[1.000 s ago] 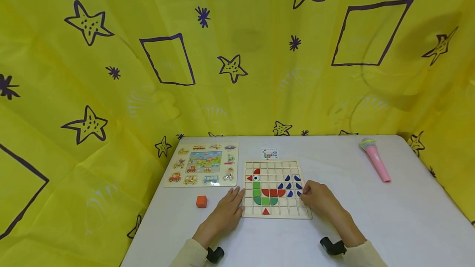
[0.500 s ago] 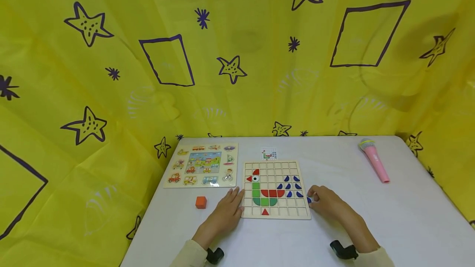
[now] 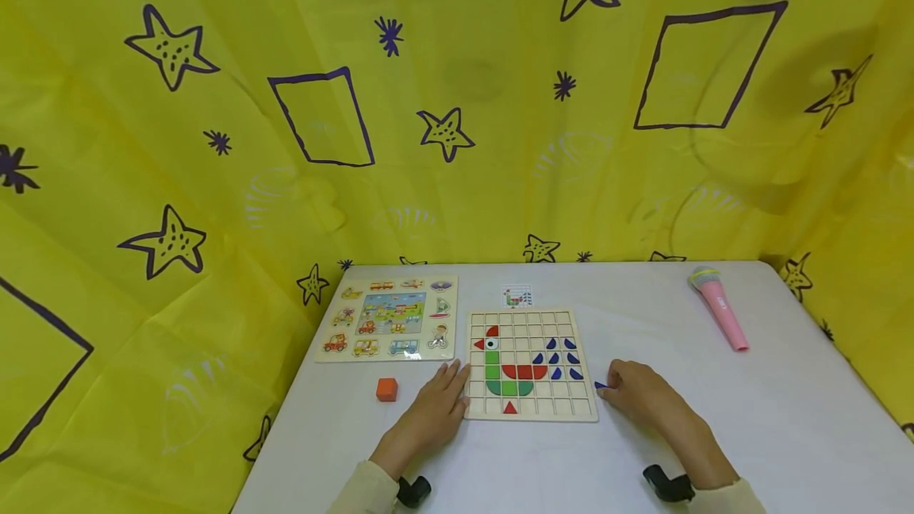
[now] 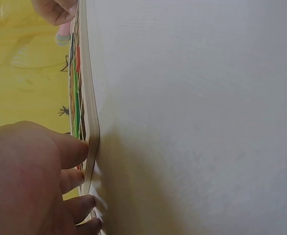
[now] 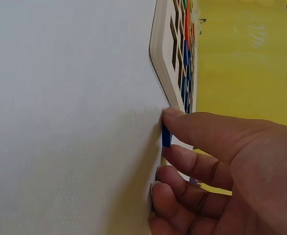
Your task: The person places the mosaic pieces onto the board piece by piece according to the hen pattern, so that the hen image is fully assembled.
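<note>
A wooden grid board (image 3: 571, 407) lies flat on the table, with red, green and blue pieces set in its cells in a bird shape. My left hand (image 3: 433, 407) rests against the board's left edge, fingers extended; the left wrist view shows its fingertips (image 4: 80, 152) touching the wooden rim. Just right of the board, my right hand (image 3: 639, 395) pinches a small blue piece (image 5: 166, 136) between thumb and fingers. The right wrist view shows it edge-on, close to the tabletop and the board's corner. Its full outline is partly covered by the fingers.
Behind the board lies a small pattern card (image 3: 517, 296) with a bird picture. A vehicle picture puzzle (image 3: 446, 347) is at the back left, an orange cube (image 3: 387, 389) in front of it. A pink toy microphone (image 3: 724, 312) lies at the right. Yellow curtain (image 3: 457, 205) encloses the table.
My right hand has left the board's right-hand cells, where a blue piece stays, and moved right onto the table beside it. A blue piece now shows in its fingers. The left hand stays put.
</note>
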A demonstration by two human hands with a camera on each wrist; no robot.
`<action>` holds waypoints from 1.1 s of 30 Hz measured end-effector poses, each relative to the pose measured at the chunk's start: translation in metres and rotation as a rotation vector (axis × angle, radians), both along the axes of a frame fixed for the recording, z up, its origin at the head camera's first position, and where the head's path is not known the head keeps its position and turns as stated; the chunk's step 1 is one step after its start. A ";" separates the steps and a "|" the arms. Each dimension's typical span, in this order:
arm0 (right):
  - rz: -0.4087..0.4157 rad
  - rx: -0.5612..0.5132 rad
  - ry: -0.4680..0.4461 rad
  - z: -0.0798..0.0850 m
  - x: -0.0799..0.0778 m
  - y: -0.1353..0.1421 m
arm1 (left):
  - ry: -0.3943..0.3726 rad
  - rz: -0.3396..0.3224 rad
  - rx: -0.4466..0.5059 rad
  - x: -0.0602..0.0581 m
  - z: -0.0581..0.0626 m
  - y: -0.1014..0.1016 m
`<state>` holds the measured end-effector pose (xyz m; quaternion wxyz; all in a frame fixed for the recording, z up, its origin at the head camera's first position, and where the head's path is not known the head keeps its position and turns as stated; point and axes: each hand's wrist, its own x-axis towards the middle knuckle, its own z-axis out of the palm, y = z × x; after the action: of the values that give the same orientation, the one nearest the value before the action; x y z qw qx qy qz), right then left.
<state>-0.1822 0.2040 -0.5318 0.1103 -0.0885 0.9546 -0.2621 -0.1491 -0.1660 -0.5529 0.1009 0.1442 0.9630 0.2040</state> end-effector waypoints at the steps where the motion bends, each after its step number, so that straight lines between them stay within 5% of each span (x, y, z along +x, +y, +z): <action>1: -0.003 -0.003 0.002 -0.001 0.000 0.001 | -0.002 0.002 -0.003 0.000 0.000 0.000; 10: 0.058 -0.089 0.073 -0.007 0.004 0.001 | -0.011 0.001 -0.007 0.000 0.001 0.000; 26: -0.007 -0.052 0.072 -0.001 0.004 -0.007 | -0.016 0.003 0.002 0.000 0.002 0.000; 33: -0.073 -0.141 0.053 0.004 0.003 -0.020 | -0.025 0.010 0.001 -0.002 0.001 0.000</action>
<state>-0.1791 0.1835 -0.5282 0.0690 -0.0680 0.9390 -0.3301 -0.1507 -0.1659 -0.5519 0.1118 0.1367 0.9623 0.2068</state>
